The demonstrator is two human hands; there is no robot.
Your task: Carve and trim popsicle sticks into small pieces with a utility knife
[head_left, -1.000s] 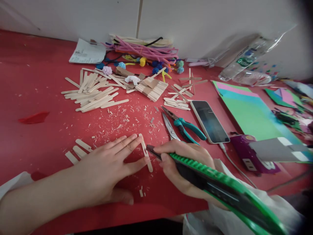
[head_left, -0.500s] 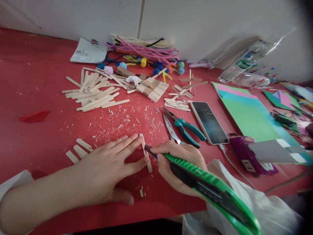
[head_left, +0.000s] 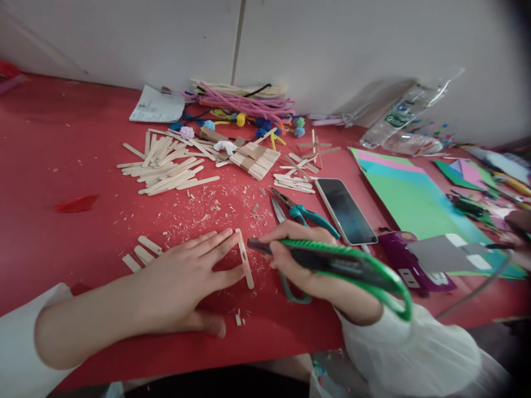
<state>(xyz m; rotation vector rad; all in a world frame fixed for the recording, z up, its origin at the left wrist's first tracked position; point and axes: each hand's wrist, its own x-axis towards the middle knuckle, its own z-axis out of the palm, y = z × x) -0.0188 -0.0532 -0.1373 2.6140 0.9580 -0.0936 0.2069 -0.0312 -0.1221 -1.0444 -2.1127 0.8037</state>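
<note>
My left hand (head_left: pixel 194 282) lies flat on the red table with its fingers spread. Its index finger and thumb side touch the left edge of a craft stick (head_left: pixel 249 278), which has a small dark cut near its middle. My right hand (head_left: pixel 302 254) is closed around a green and black box cutter (head_left: pixel 344 262). The cutter's dark tip is just right of the stick and looks apart from it. Several shorter craft sticks (head_left: pixel 143 254) lie beside my left wrist. Wood shavings (head_left: pixel 211 205) are scattered beyond my fingers. Scissors (head_left: pixel 296 297) lie partly hidden under my right hand.
Pliers (head_left: pixel 309 214) and a phone (head_left: pixel 346 210) lie beyond my right hand. A pile of craft sticks (head_left: pixel 166 166) and a bundle of pink pipe cleaners (head_left: pixel 249 103) are farther back. Coloured paper (head_left: pixel 402 193), a purple object (head_left: pixel 398 260) and a plastic bottle (head_left: pixel 390 119) are on the right.
The box cutter has lifted off the stick and swung to a flatter angle, its tip now to the right of it. My left hand stays beside the stick. The view has shifted slightly.
</note>
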